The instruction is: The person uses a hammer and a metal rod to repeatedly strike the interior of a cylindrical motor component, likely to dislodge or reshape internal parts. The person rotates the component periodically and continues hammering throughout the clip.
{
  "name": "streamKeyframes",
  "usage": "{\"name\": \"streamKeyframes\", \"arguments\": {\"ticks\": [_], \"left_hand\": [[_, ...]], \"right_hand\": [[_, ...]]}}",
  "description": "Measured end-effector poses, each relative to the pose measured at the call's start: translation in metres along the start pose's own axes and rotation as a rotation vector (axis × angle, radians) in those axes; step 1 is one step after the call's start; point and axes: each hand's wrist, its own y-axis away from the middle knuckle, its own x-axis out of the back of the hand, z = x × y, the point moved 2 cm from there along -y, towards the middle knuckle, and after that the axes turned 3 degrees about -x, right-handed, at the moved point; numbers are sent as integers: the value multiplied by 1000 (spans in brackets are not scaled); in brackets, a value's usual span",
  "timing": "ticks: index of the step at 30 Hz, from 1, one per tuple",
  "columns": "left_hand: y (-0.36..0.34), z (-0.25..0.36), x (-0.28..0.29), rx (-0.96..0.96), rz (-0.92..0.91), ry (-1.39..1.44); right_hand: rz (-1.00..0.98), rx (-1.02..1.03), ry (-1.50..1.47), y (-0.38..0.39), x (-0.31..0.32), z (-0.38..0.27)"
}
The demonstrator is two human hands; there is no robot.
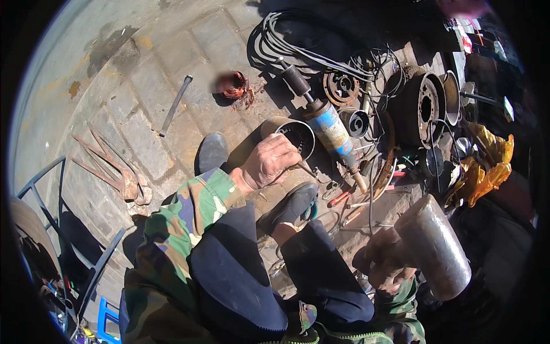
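My left hand [270, 163] is closed in front of a metal cylindrical housing [274, 124] that lies on its side between my feet. A short metal rod [307, 168] sticks out from under its fingers, and the rest of the rod is hidden. The housing's open end faces right and shows a dark slotted ring inside. My right hand [389, 261], partly in shadow, grips a hammer, whose large, worn cylindrical steel head [433, 246] is raised at the right. Most of the hammer's handle is hidden by my fingers.
Beyond the housing lie a blue and rusty cylindrical tool [332, 131], a coil of cable [278, 43] and a tangle of reddish copper wire [235, 86]. An iron bar [176, 106] and a rusty claw-like tool [117, 172] lie left. Wheel rims [424, 103] and an orange bag [490, 166] stand right.
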Motion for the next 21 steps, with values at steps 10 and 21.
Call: {"name": "streamKeyframes", "arguments": {"ticks": [10,21], "left_hand": [[3,-5,1,-44,20,-14],[3,-9,3,-56,39,-30]], "right_hand": [[-119,-277,-49,9,-19,7],[-110,-323,-66,-5,-34,18]]}}
